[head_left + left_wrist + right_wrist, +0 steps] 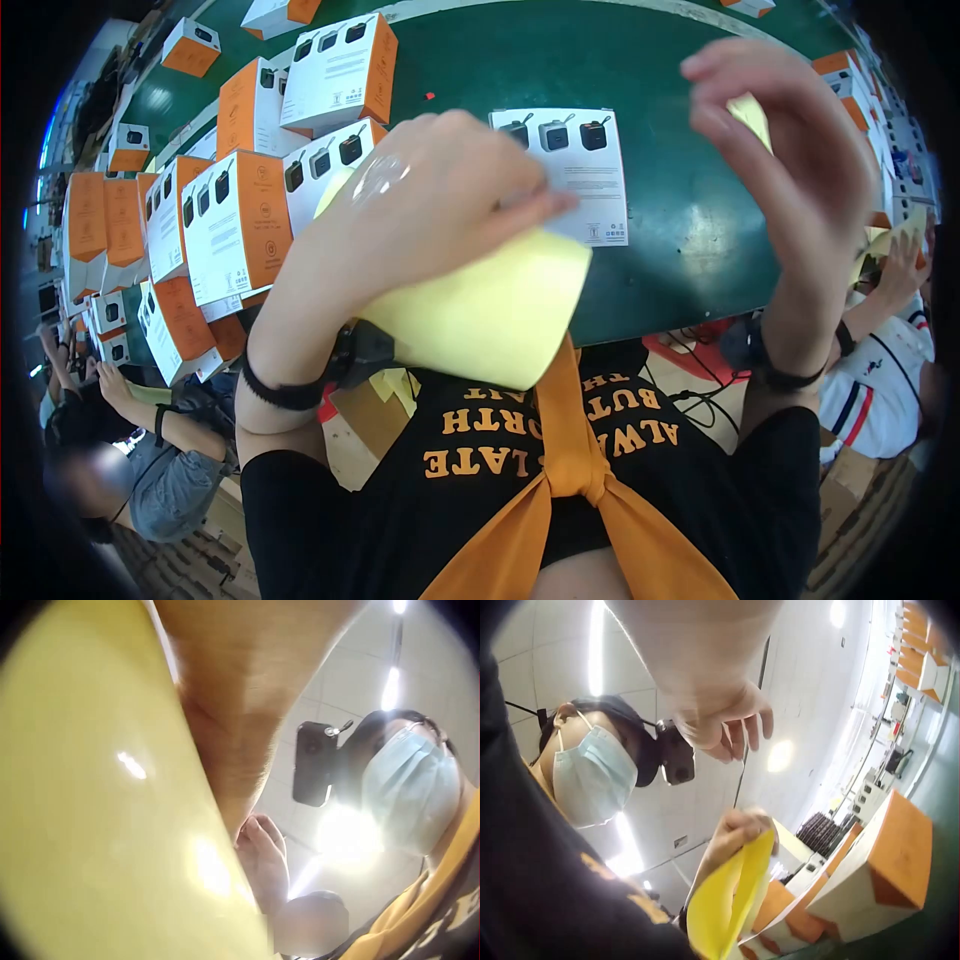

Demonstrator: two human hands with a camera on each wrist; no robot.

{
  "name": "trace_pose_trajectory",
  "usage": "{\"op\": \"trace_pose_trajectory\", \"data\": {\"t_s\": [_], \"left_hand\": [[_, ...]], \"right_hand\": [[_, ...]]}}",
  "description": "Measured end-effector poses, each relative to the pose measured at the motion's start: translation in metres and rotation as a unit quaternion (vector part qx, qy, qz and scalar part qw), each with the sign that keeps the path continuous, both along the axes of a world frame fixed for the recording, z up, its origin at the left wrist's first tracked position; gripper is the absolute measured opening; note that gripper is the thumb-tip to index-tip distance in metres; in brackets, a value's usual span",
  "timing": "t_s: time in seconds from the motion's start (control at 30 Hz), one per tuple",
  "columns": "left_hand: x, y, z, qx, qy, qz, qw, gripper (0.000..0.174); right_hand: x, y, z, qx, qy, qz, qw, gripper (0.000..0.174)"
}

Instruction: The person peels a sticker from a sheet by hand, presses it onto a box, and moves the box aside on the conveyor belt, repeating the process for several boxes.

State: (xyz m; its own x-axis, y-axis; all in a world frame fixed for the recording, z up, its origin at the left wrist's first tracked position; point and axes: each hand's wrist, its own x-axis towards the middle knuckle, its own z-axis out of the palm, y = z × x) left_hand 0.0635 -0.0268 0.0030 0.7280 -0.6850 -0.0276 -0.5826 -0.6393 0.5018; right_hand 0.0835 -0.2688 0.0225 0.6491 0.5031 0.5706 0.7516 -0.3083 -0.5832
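My left hand [440,200] grips a glossy yellow sheet [490,310], which hangs bent below the fingers over the table's near edge. A shiny clear patch lies on the back of this hand. In the right wrist view the sheet [735,900] curves in a fold under the left hand. My right hand [800,150] is raised at the right, its fingers loosely curved; a small yellow patch [750,122] shows in the gap between thumb and fingers. Between the hands lies a white box [590,200] printed with three small speakers, partly covered by the left hand.
Several white and orange boxes [225,225] are stacked at the left of the green table [680,270]. More boxes [845,85] stand at the far right. Other people sit on both sides, one in a grey sleeve [185,475]. Cables [700,400] hang below the table edge.
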Motion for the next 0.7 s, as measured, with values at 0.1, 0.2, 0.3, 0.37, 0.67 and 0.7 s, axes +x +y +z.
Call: {"op": "trace_pose_trajectory", "data": {"t_s": [0.1, 0.2, 0.3, 0.37, 0.67, 0.7], "left_hand": [[0.021, -0.012, -0.049, 0.022, -0.097, 0.148, 0.984, 0.033], [0.033, -0.013, -0.064, 0.044, -0.022, 0.182, 0.982, 0.042], [0.042, -0.012, -0.067, 0.028, 0.041, 0.186, 0.981, 0.045], [0.046, -0.012, -0.063, 0.023, 0.076, 0.183, 0.98, 0.046], [0.043, -0.013, -0.064, 0.009, 0.085, 0.206, 0.975, 0.042], [0.043, -0.013, -0.063, 0.005, 0.09, 0.206, 0.974, 0.041]], "right_hand": [[0.055, -0.009, -0.028, -0.115, 0.25, 0.051, 0.96, 0.012], [0.075, 0.017, -0.026, -0.166, 0.375, 0.007, 0.912, 0.011], [0.095, 0.023, -0.046, -0.136, 0.438, 0.078, 0.885, 0.011], [0.102, 0.026, -0.054, -0.149, 0.456, 0.084, 0.873, 0.01], [0.108, 0.031, -0.066, -0.177, 0.481, 0.117, 0.851, 0.01], [0.109, 0.03, -0.068, -0.174, 0.481, 0.124, 0.85, 0.01]]}}
